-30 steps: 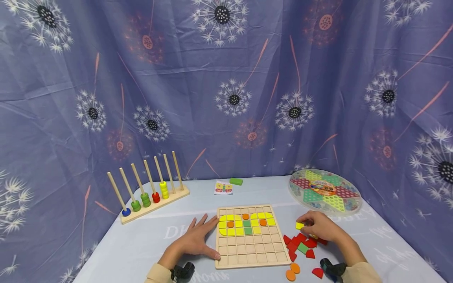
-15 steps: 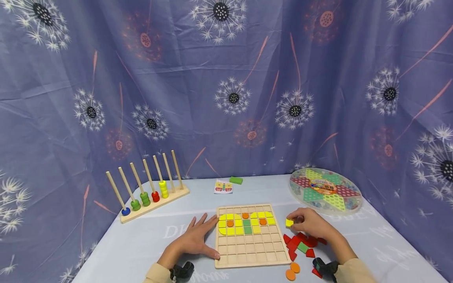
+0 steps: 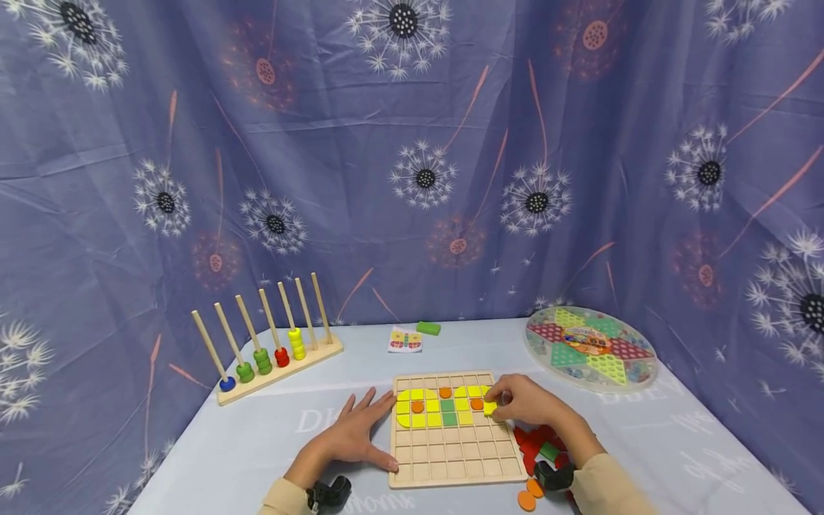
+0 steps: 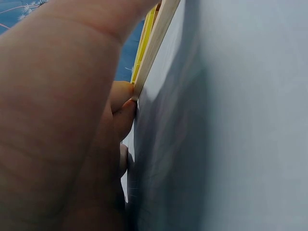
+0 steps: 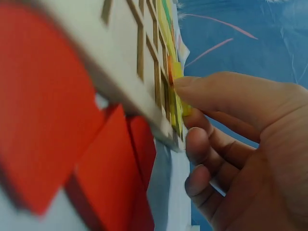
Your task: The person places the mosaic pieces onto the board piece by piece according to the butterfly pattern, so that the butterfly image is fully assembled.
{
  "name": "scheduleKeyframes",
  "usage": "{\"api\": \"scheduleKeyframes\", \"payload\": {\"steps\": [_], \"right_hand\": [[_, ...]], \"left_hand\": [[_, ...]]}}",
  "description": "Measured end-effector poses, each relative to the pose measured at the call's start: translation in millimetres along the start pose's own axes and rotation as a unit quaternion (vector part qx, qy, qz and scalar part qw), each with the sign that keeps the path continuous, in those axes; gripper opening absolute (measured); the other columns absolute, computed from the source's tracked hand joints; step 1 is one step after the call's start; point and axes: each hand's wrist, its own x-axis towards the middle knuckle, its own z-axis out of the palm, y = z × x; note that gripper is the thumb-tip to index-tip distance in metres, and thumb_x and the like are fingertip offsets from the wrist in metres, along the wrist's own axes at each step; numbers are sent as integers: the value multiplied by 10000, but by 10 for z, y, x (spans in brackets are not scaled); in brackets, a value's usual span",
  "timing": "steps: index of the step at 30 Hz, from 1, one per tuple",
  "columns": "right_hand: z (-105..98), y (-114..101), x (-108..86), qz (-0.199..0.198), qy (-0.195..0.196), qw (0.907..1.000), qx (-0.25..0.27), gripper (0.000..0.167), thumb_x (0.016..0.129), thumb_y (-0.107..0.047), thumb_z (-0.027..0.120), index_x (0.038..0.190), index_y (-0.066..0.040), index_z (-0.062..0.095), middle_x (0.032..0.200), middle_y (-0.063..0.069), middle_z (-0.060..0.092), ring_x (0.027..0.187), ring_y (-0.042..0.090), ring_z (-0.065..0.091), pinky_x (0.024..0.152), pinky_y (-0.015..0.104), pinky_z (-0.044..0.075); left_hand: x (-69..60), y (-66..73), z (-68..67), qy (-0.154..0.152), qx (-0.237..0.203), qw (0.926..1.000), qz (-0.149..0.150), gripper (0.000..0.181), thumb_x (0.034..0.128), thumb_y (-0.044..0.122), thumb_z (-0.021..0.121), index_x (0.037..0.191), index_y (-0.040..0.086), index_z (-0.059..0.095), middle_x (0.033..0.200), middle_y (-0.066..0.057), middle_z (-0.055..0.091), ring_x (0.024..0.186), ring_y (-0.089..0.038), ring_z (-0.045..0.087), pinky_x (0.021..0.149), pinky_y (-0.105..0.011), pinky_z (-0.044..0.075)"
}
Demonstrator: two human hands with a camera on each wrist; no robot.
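Note:
A wooden grid board [image 3: 438, 452] lies on the table, its upper rows filled with yellow, green and orange tiles. My left hand [image 3: 357, 433] rests at the board's left edge, fingers spread, with thumb and index finger touching the frame. Over the right end of the yellow tiles, my right hand [image 3: 531, 402] pinches a yellow tile [image 3: 490, 408] between thumb and fingers. The right wrist view shows this yellow tile [image 5: 177, 71] at the fingertips, close to the board's surface; whether it sits in a cell I cannot tell.
Red tiles [image 3: 529, 442] and a green tile [image 3: 549, 450] lie right of the board, partly under my right arm. Orange discs [image 3: 526, 501] are nearer. Behind stand a butterfly picture card [image 3: 405, 340], a green block [image 3: 428, 328], a peg stand [image 3: 283, 375] and a round star-patterned game board [image 3: 589, 350].
My right hand has carried the yellow tile leftward from beside the red tiles to the board's right side. My left hand has stayed at the left edge.

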Motion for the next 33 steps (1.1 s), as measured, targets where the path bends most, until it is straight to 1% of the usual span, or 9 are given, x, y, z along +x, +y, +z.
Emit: {"api": "scheduleKeyframes", "payload": {"steps": [9, 14, 17, 19, 23, 26, 27, 29, 33], "right_hand": [[128, -44, 37, -64, -263, 9993, 242, 279, 816, -173, 773, 1083, -98, 743, 891, -7, 608, 726, 148, 524, 625, 271, 482], [148, -85, 43, -177, -247, 9993, 198, 250, 803, -182, 787, 1044, -121, 757, 860, -26, 608, 710, 141, 509, 612, 273, 471], [131, -101, 36, -178, -274, 9992, 217, 252, 813, -206, 782, 1057, -144, 756, 869, -32, 626, 717, 142, 523, 617, 273, 473], [99, -100, 22, -161, -305, 9989, 321, 247, 840, -196, 759, 1081, -142, 746, 925, -15, 648, 744, 154, 550, 631, 281, 487], [-9, -63, -27, -11, -162, 9993, 323, 227, 904, -180, 685, 1122, -132, 723, 1015, 4, 666, 715, 155, 558, 601, 291, 494], [-100, -3, -92, 242, 15, 9992, 329, 228, 929, -199, 649, 1134, -121, 714, 997, 4, 665, 705, 163, 554, 594, 303, 491], [-129, 23, -121, 317, 52, 9987, 393, 234, 935, -198, 642, 1140, -108, 709, 988, 16, 666, 731, 180, 567, 608, 317, 500], [-186, 73, -181, 370, 129, 9982, 463, 237, 939, -178, 633, 1143, -81, 703, 975, 45, 665, 753, 210, 587, 629, 325, 508], [-285, 176, -288, 420, 301, 9982, 314, 226, 926, -161, 647, 1122, -69, 710, 965, 51, 667, 753, 202, 588, 649, 308, 511]], "left_hand": [[-10, -28, 26, -1, -12, 10000, 29, 1178, 607, 754, 718, 1539, 195, 264, 1574, -2, 235, 1442, -341, 85, 1094, -625, -10], [-5, -5, 14, 0, -30, 10000, 29, 1182, 603, 763, 712, 1539, 199, 262, 1574, 6, 234, 1445, -328, 78, 1101, -612, -14], [-6, 2, 8, 26, -17, 10000, 14, 1183, 603, 764, 711, 1539, 197, 261, 1574, 12, 232, 1446, -323, 78, 1103, -609, -11], [-6, -2, 3, 23, 3, 10000, 10, 1183, 606, 763, 710, 1540, 196, 258, 1576, 13, 227, 1446, -321, 78, 1104, -607, -10], [-1, -15, -9, 41, -1, 10000, 45, 1179, 613, 756, 712, 1541, 192, 254, 1577, 4, 225, 1445, -329, 76, 1102, -609, -14], [5, -13, -4, 43, 11, 10000, 69, 1177, 616, 757, 709, 1542, 194, 251, 1578, 2, 222, 1445, -330, 75, 1102, -609, -16], [4, -7, -5, 33, -5, 10000, 71, 1176, 617, 755, 710, 1541, 192, 253, 1578, 3, 223, 1445, -328, 74, 1102, -609, -17], [5, 5, -1, 10, -16, 10000, 64, 1173, 619, 755, 709, 1541, 190, 254, 1578, 5, 223, 1446, -326, 75, 1103, -608, -15], [-6, 20, -9, 13, -9, 10000, 31, 1173, 617, 748, 716, 1539, 185, 259, 1576, 4, 227, 1446, -326, 75, 1103, -606, -15]]}}
